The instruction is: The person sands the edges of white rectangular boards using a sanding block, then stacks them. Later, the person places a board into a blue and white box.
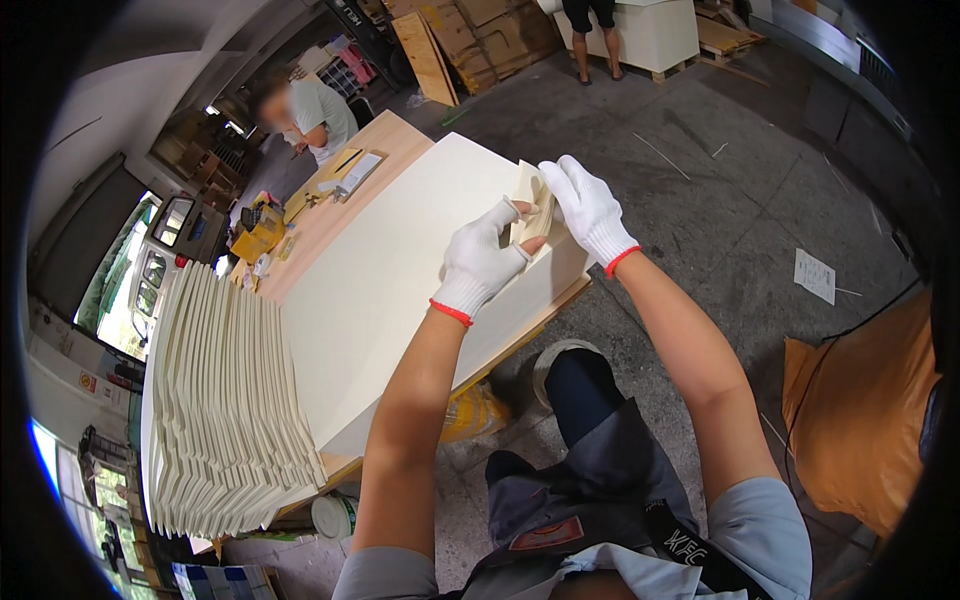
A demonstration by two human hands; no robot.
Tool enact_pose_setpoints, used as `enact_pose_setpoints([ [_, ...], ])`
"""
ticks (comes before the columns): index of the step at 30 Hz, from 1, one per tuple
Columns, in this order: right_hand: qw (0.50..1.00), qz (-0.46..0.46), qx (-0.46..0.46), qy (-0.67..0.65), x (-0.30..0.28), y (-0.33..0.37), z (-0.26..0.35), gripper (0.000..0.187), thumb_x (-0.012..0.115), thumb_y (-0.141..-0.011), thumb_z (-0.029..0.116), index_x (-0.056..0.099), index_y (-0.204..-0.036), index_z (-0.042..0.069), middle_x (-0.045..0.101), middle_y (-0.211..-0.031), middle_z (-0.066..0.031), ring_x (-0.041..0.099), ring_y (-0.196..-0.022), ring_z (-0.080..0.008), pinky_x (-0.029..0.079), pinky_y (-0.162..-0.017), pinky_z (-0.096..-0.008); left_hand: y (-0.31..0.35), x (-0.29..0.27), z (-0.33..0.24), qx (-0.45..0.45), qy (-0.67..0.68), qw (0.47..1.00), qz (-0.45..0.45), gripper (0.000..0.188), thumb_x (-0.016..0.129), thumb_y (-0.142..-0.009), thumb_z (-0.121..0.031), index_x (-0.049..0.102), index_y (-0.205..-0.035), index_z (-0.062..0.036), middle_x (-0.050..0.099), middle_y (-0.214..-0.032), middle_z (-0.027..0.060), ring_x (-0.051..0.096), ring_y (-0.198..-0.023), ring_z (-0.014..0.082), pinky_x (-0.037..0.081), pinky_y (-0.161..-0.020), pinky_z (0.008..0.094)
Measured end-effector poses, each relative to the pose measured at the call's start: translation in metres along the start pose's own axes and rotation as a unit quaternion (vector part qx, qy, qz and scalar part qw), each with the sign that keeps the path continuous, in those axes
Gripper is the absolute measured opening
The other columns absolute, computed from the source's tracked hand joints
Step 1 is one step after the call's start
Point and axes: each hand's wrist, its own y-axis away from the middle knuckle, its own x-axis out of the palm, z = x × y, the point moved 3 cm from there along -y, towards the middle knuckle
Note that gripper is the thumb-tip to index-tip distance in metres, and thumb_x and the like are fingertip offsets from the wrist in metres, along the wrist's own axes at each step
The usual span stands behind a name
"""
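Note:
A tall stack of cream-white paper sheets (390, 230) lies on the table before me. At its far right corner, a small wad of sheets (537, 215) is lifted and bent up. My left hand (478, 262), in a white glove with bare thumb and index tips, is closed on the wad's left side. My right hand (588, 212), gloved in white with a red cuff, presses its fingers together against the wad's right side; its thumb is hidden. To the left, a fanned pile of similar sheets (220, 390) stands in uneven, stepped layers.
Beyond the stack, the wooden tabletop (385, 140) holds a clipboard (358, 175) and a yellow box (258, 232). A person (322, 115) sits at the far end; another person's legs (592, 45) stand far back. An orange covered bulk (860, 410) is at right.

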Motion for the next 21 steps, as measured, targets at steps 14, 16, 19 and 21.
enact_pose_setpoints([
  [14,1.0,-0.017,0.009,-0.009,-0.003,0.003,-0.002,0.051,0.04,-0.096,0.057,0.054,-0.092,0.008,0.062,-0.076,-0.017,0.062,-0.081,-0.0374,0.045,-0.074,-0.0437,-0.004,0.006,0.005,0.026,-0.001,1.0,-0.002,0.034,0.06,-0.094,-0.022,0.061,-0.125,-0.0109,0.071,-0.1,0.0151,0.068,-0.088,0.0268,0.051,-0.081,0.0321],
  [16,1.0,-0.009,0.017,-0.015,-0.001,0.004,0.001,0.051,0.04,-0.096,0.057,0.054,-0.092,0.008,0.062,-0.078,-0.0175,0.062,-0.082,-0.0381,0.044,-0.074,-0.0444,-0.002,0.007,0.009,0.034,0.015,0.999,-0.003,0.036,0.066,-0.09,-0.022,0.061,-0.124,-0.0105,0.071,-0.094,0.013,0.068,-0.084,0.0242,0.052,-0.078,0.0318],
  [19,1.0,-0.005,0.022,-0.015,-0.002,0.004,0.002,0.051,0.04,-0.096,0.057,0.054,-0.093,0.008,0.063,-0.08,-0.0181,0.061,-0.083,-0.0387,0.044,-0.075,-0.0447,-0.002,0.009,0.01,0.049,0.027,0.998,-0.018,0.042,0.072,-0.086,-0.023,0.062,-0.124,-0.0097,0.07,-0.088,0.0102,0.068,-0.079,0.0196,0.052,-0.074,0.0307],
  [21,1.0,-0.005,0.023,-0.021,-0.003,0.005,0.002,0.051,0.04,-0.096,0.057,0.054,-0.094,0.008,0.063,-0.082,-0.0185,0.061,-0.083,-0.0389,0.044,-0.076,-0.0447,-0.002,0.01,0.012,0.068,0.017,0.997,-0.038,0.044,0.073,-0.084,-0.023,0.061,-0.124,-0.0106,0.07,-0.088,0.01,0.068,-0.077,0.0194,0.053,-0.073,0.0308],
])
